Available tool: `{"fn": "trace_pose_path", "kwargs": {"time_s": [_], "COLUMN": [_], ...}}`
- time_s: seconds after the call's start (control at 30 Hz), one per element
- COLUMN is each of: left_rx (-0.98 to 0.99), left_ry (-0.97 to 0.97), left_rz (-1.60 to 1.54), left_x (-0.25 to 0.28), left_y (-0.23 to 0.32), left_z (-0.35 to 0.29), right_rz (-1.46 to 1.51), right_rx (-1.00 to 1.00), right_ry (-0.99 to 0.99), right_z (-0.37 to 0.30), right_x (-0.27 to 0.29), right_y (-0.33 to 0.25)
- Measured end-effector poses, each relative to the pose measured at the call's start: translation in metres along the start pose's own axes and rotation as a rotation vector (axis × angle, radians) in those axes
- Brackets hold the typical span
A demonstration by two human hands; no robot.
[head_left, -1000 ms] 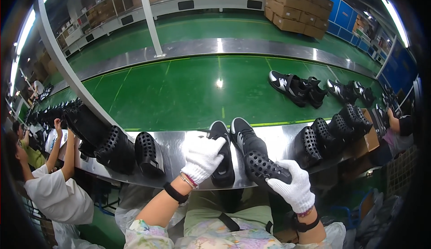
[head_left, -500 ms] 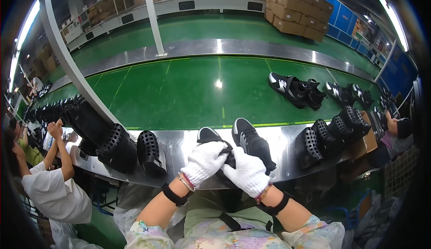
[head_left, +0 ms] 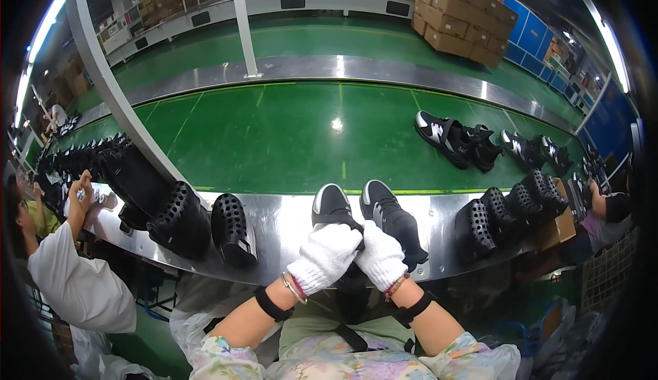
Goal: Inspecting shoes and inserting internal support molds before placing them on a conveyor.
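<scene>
My left hand (head_left: 327, 251), in a white knit glove, is closed on the upper of a black shoe (head_left: 332, 205) with a silver toe. My right hand (head_left: 379, 255), gloved the same way, is closed at the right side of that shoe's opening, close against the left hand. The toe points away from me over the metal ledge; the heel is mostly hidden behind the gloves. What the fingertips pinch cannot be made out. Just right of it stands a second black shoe (head_left: 392, 219), upright on the ledge and partly behind my right hand.
Black perforated shoe forms (head_left: 234, 229) stand on the metal ledge (head_left: 274, 222) to the left, more (head_left: 473, 226) to the right. Finished-looking shoes (head_left: 452, 139) sit on the green belt (head_left: 274, 140). A co-worker (head_left: 82, 277) sits at left, another person (head_left: 612, 205) at right. A white post (head_left: 120, 95) rises left.
The held shoe has straightened, its toe now pointing ahead beside the other shoe. Both hands have come slightly closer together. The view has shifted a little.
</scene>
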State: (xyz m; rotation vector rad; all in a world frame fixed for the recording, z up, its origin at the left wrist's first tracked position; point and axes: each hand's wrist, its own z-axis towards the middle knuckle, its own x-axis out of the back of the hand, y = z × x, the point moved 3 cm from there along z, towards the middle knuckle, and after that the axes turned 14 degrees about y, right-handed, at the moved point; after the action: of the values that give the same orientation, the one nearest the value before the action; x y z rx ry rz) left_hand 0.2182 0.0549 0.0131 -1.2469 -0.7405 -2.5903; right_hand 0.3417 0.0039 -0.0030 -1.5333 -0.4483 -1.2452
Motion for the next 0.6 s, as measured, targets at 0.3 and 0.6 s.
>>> {"fn": "trace_pose_path", "kwargs": {"time_s": [0.3,0.6], "left_rx": [0.212,0.215], "left_ry": [0.494,0.471], "left_rz": [-0.136,-0.058], "left_x": [-0.008,0.011], "left_y": [-0.009,0.002], "left_z": [-0.028,-0.055], "right_rz": [0.947,0.853], "right_rx": [-0.247,-0.076], "right_ry": [0.079,0.102], "right_z": [-0.019,0.003], "right_x": [0.007,-0.02], "right_y": [0.034,0.028]}}
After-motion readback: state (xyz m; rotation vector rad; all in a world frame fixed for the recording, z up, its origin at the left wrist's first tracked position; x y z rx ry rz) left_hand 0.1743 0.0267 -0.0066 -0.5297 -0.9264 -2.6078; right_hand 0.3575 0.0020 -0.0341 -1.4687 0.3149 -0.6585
